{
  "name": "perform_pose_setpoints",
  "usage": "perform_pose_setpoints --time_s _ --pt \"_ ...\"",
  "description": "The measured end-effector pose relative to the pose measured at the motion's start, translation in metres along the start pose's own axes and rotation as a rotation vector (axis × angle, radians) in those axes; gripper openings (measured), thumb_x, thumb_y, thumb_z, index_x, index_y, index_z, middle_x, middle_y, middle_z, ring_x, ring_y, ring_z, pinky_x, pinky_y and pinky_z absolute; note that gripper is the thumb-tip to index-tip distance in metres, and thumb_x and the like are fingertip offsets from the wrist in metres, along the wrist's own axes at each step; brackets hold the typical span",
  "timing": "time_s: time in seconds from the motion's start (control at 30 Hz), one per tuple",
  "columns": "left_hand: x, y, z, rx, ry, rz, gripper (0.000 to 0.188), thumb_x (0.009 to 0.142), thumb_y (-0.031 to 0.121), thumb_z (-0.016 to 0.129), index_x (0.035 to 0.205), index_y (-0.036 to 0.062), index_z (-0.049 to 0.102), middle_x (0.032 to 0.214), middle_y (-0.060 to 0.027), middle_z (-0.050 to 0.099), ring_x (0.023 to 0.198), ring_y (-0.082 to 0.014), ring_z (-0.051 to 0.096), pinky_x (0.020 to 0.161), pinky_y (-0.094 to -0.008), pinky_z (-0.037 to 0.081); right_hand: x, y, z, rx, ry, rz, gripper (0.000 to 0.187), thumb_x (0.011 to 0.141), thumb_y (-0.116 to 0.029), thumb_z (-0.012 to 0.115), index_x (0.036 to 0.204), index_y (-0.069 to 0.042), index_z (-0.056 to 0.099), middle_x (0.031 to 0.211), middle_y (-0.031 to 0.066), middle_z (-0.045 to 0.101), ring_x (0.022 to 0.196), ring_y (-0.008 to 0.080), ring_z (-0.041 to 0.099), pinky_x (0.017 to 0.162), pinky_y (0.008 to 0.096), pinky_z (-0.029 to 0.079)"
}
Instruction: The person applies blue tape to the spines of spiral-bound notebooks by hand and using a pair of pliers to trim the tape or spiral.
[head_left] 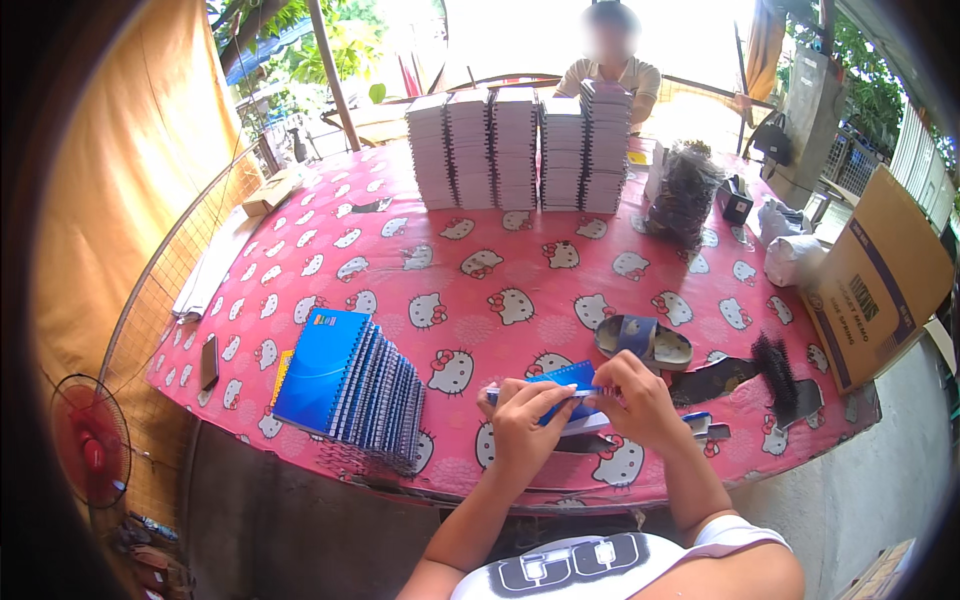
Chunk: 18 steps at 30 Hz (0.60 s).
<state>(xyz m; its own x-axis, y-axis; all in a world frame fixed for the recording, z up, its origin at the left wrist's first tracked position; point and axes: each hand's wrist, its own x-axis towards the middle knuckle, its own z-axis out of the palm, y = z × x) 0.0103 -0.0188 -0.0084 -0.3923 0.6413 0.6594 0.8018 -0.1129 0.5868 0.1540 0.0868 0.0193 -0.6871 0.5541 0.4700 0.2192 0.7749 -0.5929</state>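
Observation:
A small blue-covered notebook (pixel 565 376) is held between my two hands near the table's front edge. My left hand (pixel 530 408) grips it from the left, thumb and fingers closed on it. At its right edge, the fingers of my right hand (pixel 637 393) are pinched together; a thin spiral or wire there is too small to make out. White pages show beneath the blue cover. To the left stands a stack of blue spiral notebooks (pixel 325 372), bindings facing right. Just beyond my right hand lies a grey-blue slide sandal (pixel 642 341).
Tall stacks of spiral-bound notebooks (pixel 515 150) line the far side, with a person (pixel 640 80) behind them. Black coils (pixel 775 365) lie right, near a cardboard box (pixel 880 285). A bag of dark coils (pixel 685 195), a phone (pixel 209 363) and a red fan (pixel 92 445) are around.

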Motion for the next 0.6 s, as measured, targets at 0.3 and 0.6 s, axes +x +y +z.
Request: perform_pose_setpoints --time_s 0.3,0.6 --pt "-0.003 -0.002 0.000 -0.005 -0.002 -0.001 0.023 0.067 0.011 0.082 0.089 0.0127 0.076 0.086 0.0013 0.071 0.081 -0.0156 0.056 0.082 -0.0296 0.035 -0.005 -0.002 0.003 -0.029 -0.028 0.000 0.017 0.080 -0.020 0.071 0.088 -0.007 0.063 0.081 0.0077 0.057 0.072 0.0292 0.062 0.060 0.0399 0.048" --pt "-0.004 -0.003 0.003 -0.038 0.027 -0.005 0.022 0.067 0.011 0.082 0.089 0.0130 0.076 0.086 0.0013 0.071 0.081 -0.0159 0.056 0.084 -0.0309 0.036 -0.004 -0.009 0.009 -0.009 0.086 -0.032 0.011 0.078 -0.011 0.071 0.081 -0.004 0.063 0.075 0.0079 0.057 0.072 0.0280 0.061 0.060 0.0379 0.048"
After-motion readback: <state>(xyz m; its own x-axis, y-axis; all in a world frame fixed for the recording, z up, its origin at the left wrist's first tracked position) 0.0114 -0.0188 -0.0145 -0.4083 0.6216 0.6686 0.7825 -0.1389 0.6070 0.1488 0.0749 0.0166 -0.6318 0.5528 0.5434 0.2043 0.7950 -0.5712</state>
